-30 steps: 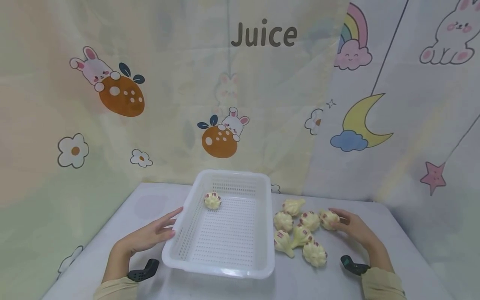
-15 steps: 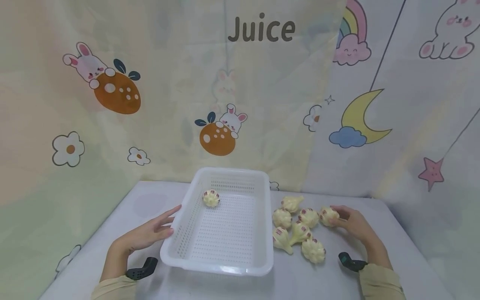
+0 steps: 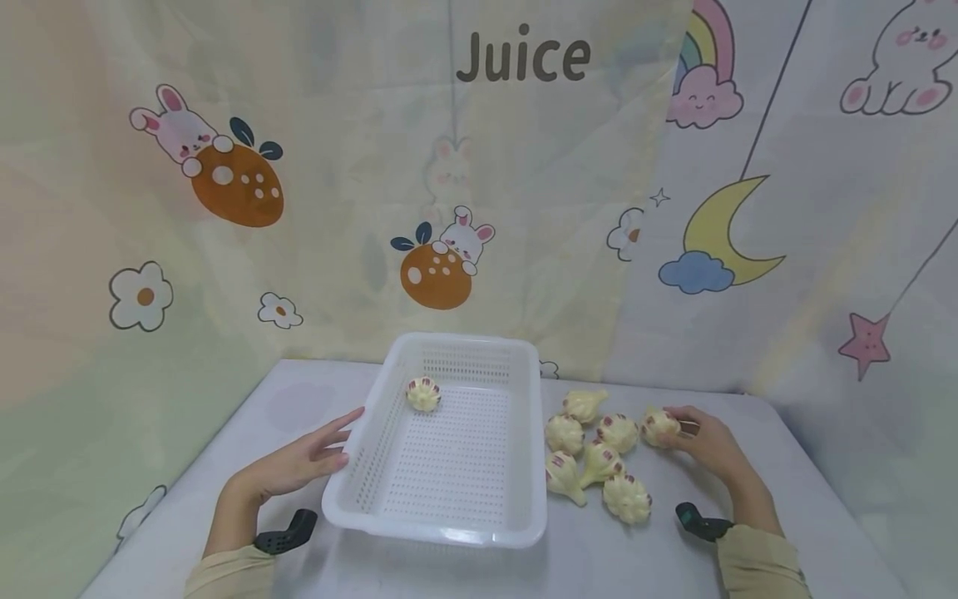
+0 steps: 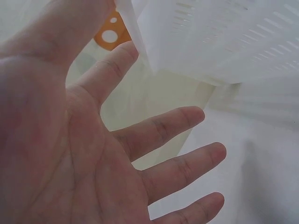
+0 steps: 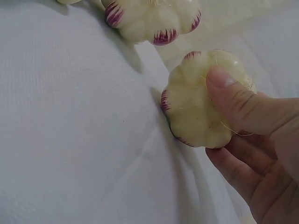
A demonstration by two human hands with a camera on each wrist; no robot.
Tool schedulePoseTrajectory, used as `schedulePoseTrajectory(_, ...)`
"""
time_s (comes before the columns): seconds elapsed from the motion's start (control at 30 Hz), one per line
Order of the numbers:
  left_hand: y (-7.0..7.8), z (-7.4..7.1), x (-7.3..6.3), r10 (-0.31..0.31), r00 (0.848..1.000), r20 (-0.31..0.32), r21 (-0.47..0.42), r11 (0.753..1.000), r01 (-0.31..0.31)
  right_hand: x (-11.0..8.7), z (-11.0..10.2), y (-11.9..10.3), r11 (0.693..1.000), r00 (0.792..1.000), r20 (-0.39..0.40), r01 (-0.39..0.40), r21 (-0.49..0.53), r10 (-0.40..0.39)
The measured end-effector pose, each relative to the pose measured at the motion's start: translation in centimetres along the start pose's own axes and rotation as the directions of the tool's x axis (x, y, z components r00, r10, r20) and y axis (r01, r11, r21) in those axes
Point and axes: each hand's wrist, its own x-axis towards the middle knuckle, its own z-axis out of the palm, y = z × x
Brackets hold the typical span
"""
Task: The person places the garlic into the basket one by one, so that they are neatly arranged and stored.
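A white plastic basket (image 3: 449,532) with slotted walls stands mid-table, one garlic bulb (image 3: 423,394) lying inside near its far left corner. My left hand (image 3: 295,462) is at the basket's left rim, fingers spread and fairly straight. In the left wrist view, the left hand's index fingertip (image 4: 131,49) meets the rim, while the other fingers stand apart from it. To the right of the basket, my right hand (image 3: 707,441) pinches a cream garlic bulb (image 5: 196,107) with purple streaks between thumb and fingers. Whether that bulb is clear of the table is hard to tell.
Several more garlic bulbs (image 3: 602,462) lie in a group between the basket and my right hand. A white cloth covers the table (image 3: 599,557). Behind it hangs a printed curtain (image 3: 344,208) with rabbits and a moon.
The garlic bulb in my right hand has shifted slightly away from its neighbours. My left hand stays at the basket rim. The head view has tilted a little.
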Motion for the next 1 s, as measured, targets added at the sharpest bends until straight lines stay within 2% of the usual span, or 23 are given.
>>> schedulePoseTrajectory(0.2,0.0,-0.1,0.1,-0.001,1.0,-0.012,-0.004,1.0,0.001,0.2,0.1,0.1,1.0,1.0,-0.004,0.01,0.006,-0.01)
schedulePoseTrajectory(0.57,-0.1,0.1,-0.2,-0.001,1.0,-0.011,0.005,1.0,0.002,0.3,0.5,0.4,0.998,0.999,-0.051,-0.002,-0.067,-0.001)
schedulePoseTrajectory(1.0,0.0,0.1,-0.1,-0.009,1.0,-0.018,0.017,1.0,0.009,-0.3,0.2,-0.6,0.999,0.997,-0.079,-0.012,-0.043,0.008)
